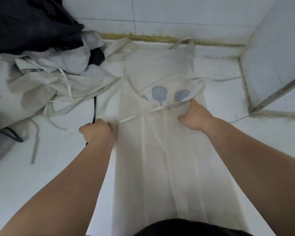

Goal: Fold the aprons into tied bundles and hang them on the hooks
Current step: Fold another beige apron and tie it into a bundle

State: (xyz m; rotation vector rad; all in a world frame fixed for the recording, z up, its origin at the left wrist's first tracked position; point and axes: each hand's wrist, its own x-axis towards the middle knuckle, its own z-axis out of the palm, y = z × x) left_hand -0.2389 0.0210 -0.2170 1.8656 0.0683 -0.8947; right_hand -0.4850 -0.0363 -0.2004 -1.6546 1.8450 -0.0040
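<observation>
A white table (pixel 211 68) runs to a tiled wall (pixel 177 11) at the far edge. A cream apron (pixel 160 68) lies flat down its middle, sides folded in. At the far left sits a crumpled heap of cream aprons (pixel 46 86) and dark cloth (pixel 32 23), loose ties (pixel 34 143) trailing nearer

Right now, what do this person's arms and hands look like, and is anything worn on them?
The left forearm and right forearm are bare: no sleeves, gloves or watch. No rings show on the left hand or right hand. A dark garment sits at the bottom edge.
</observation>
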